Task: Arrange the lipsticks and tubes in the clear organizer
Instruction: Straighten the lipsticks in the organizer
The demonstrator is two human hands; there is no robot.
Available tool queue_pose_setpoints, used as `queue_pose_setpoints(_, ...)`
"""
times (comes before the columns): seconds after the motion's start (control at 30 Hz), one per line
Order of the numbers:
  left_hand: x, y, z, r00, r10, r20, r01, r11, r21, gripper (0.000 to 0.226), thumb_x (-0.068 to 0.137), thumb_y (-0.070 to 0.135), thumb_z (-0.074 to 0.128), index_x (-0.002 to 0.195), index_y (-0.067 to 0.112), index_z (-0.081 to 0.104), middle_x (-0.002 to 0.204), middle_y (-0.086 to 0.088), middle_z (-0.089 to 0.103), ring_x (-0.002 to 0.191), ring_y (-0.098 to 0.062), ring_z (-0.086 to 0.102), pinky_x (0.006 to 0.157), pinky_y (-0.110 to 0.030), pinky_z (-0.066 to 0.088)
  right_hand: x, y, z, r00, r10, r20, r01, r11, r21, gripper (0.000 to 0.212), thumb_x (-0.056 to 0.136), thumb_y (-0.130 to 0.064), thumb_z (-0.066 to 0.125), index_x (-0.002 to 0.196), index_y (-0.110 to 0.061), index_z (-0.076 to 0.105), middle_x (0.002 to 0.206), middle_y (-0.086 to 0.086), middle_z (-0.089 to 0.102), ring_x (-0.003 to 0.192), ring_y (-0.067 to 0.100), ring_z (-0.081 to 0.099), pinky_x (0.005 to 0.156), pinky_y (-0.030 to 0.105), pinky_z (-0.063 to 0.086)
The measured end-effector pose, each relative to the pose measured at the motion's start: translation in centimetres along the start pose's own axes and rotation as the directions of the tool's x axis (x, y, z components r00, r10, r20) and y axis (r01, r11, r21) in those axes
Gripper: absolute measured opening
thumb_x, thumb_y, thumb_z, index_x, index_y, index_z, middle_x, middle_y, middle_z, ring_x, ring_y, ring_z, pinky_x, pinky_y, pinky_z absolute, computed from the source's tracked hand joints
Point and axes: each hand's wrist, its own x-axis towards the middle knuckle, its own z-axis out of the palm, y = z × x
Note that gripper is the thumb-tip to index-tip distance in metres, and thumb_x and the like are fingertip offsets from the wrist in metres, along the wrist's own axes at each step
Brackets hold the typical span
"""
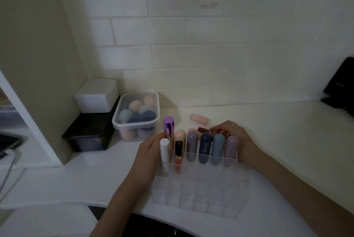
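The clear organizer (199, 196) stands on the white counter in front of me. Its back row holds a purple metallic tube (168, 129), a peach capsule (180, 137), a lilac capsule (192, 145), a navy capsule (205, 146), a light blue capsule (217, 148) and a pale purple capsule (231, 150). In the row in front stand a white tube (164, 149) and a gloss with a black cap (178, 153). My left hand (148, 157) rests against the organizer's left side, fingers touching the purple tube. My right hand (232, 137) reaches behind the back row and closes on a dark red tube (206, 130). A pink capsule (199, 119) lies on the counter behind.
A lidded clear tub of makeup sponges (137, 116) sits to the back left, beside a black box (90, 134) with a white box (96, 96) on top. A tiled wall is close behind. A black object (340, 85) leans at the far right. A cable (10, 171) hangs at the left.
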Motion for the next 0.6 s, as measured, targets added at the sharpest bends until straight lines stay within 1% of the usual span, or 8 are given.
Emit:
queue_pose_setpoints(0.07,-0.1,0.0,0.0,1.000,0.019,-0.002,-0.019,0.999,-0.044,0.033,0.098,0.010,0.040,0.071,-0.006,0.051,0.067,-0.007,0.059,0.059,-0.004,0.054,0.057,-0.012,0.046,-0.8,-0.2,-0.1,0.998,0.015,-0.063,-0.013,0.999,0.033,0.015,0.083,0.005,0.053,0.084,0.002,0.067,0.098,0.021,0.057,0.080,0.023,0.055,0.074,0.013,0.047)
queue_pose_setpoints(0.1,-0.1,0.0,0.0,1.000,0.027,-0.005,-0.028,0.998,-0.050,0.032,0.096,0.012,0.040,0.070,-0.005,0.051,0.069,-0.011,0.059,0.060,-0.005,0.053,0.058,-0.014,0.046,-1.1,-0.8,0.0,0.999,-0.005,-0.052,0.006,1.000,0.011,0.011,0.078,-0.003,0.057,0.077,-0.004,0.068,0.096,0.022,0.060,0.084,0.028,0.057,0.080,0.021,0.048)
queue_pose_setpoints(0.17,-0.1,-0.2,0.0,1.000,0.030,-0.010,-0.030,0.999,-0.037,0.032,0.098,0.008,0.040,0.069,-0.002,0.051,0.073,-0.014,0.059,0.060,-0.005,0.053,0.059,-0.015,0.045,-1.4,-1.1,-0.2,0.996,-0.072,-0.046,0.068,0.995,-0.073,0.011,0.070,-0.019,0.061,0.078,-0.017,0.069,0.093,0.015,0.069,0.089,0.032,0.064,0.090,0.039,0.051)
queue_pose_setpoints(0.2,0.0,-0.3,-0.1,1.000,0.026,-0.011,-0.027,0.999,-0.027,0.033,0.099,0.005,0.040,0.068,0.002,0.052,0.072,-0.013,0.059,0.060,-0.005,0.053,0.058,-0.014,0.045,-1.6,-1.5,-0.5,0.992,-0.111,-0.060,0.105,0.990,-0.095,0.010,0.073,-0.021,0.066,0.081,-0.021,0.070,0.091,0.010,0.072,0.089,0.028,0.066,0.090,0.042,0.052)
queue_pose_setpoints(0.27,0.0,-0.5,-0.1,0.999,0.036,-0.011,-0.036,0.999,-0.022,0.035,0.098,0.004,0.042,0.066,0.013,0.053,0.065,-0.005,0.057,0.059,-0.005,0.052,0.057,-0.014,0.045,-2.1,-3.1,-1.2,0.974,-0.208,-0.094,0.196,0.973,-0.121,0.015,0.080,-0.013,0.070,0.090,-0.024,0.069,0.089,0.002,0.073,0.083,0.017,0.067,0.086,0.035,0.054)
queue_pose_setpoints(0.37,0.0,-0.6,0.0,0.999,0.044,0.000,-0.044,0.997,-0.056,0.034,0.097,0.004,0.043,0.065,0.014,0.052,0.065,0.000,0.056,0.059,-0.008,0.050,0.056,-0.017,0.043,-3.3,-6.0,-2.3,0.954,-0.269,-0.136,0.270,0.963,-0.006,0.024,0.078,-0.001,0.070,0.097,-0.014,0.063,0.085,0.005,0.070,0.075,0.005,0.065,0.074,0.014,0.051)
queue_pose_setpoints(0.47,-0.1,-0.5,0.1,0.998,0.065,0.001,-0.065,0.993,-0.095,0.028,0.092,0.013,0.041,0.066,0.011,0.051,0.064,-0.005,0.052,0.059,-0.012,0.046,0.055,-0.021,0.040,-5.0,-8.1,-2.9,0.943,-0.300,-0.144,0.313,0.946,0.081,0.024,0.074,0.003,0.071,0.089,-0.008,0.056,0.081,0.006,0.067,0.070,0.003,0.063,0.069,0.012,0.050)
queue_pose_setpoints(0.6,-0.2,-0.9,-0.1,0.994,0.111,-0.005,-0.112,0.994,-0.020,0.031,0.093,0.002,0.042,0.063,0.008,0.049,0.063,-0.003,0.052,0.056,-0.004,0.045,0.054,-0.013,0.038,-7.1,-9.6,-2.3,0.925,-0.369,-0.093,0.378,0.919,0.117,0.024,0.075,0.008,0.068,0.084,-0.013,0.064,0.079,-0.004,0.070,0.076,0.004,0.066,0.073,0.013,0.050)
